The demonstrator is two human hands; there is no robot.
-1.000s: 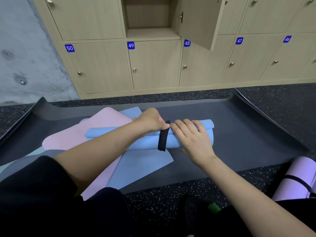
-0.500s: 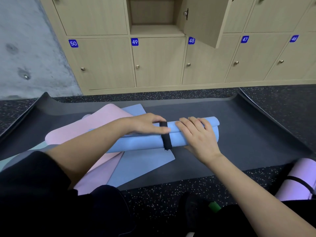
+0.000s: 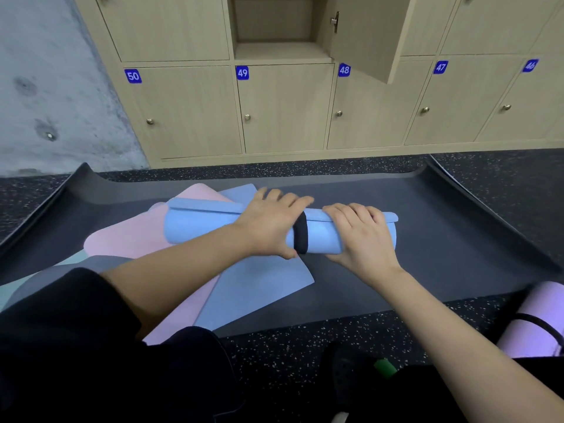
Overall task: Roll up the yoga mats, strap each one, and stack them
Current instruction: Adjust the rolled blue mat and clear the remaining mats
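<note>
Blue: the rolled mat (image 3: 201, 227) is lying crosswise on the dark mat (image 3: 442, 239), long axis running left to right. We are clasping it either side of the black strap (image 3: 300, 236): left hand (image 3: 271, 224) touching the strap, right hand (image 3: 363, 236) just beside it.

Everything is being lit evenly and softly; only faint shadows are being cast, and the lockers (image 3: 283, 108) are being bowed near the upper corners.

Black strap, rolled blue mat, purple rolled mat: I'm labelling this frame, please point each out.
black strap (image 3: 300, 236), head view, middle of the band.
rolled blue mat (image 3: 195, 228), head view, bare left end of the roll.
purple rolled mat (image 3: 546, 300), head view, upper surface above its own strap.
</note>
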